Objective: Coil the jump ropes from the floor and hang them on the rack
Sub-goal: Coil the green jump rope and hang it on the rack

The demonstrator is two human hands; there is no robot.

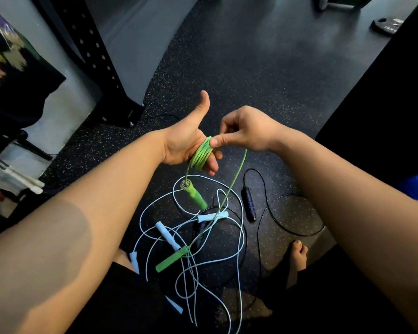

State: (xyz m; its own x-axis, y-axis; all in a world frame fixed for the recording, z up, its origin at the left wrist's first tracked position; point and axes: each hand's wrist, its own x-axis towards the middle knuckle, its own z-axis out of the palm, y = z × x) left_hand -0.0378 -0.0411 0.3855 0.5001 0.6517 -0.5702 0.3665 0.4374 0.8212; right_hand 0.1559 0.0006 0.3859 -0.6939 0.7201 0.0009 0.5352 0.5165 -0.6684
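Observation:
A green jump rope (201, 154) is wound in several loops around the fingers of my left hand (186, 143), whose thumb points up. My right hand (241, 131) pinches the green cord at the top of the coil. One green handle (194, 194) dangles just below my left hand. The other green handle (171, 261) lies on the floor, joined by a taut strand running up to my right hand. A light blue rope (241, 239) with pale handles (167, 235) and a black rope (263, 189) with a dark handle (249, 203) lie tangled on the floor below.
A black perforated rack upright (92, 59) stands bolted to the speckled rubber floor at the left. A weight plate (387, 24) lies far right. A dark block (384, 104) fills the right side. My bare foot (298, 256) rests beside the ropes.

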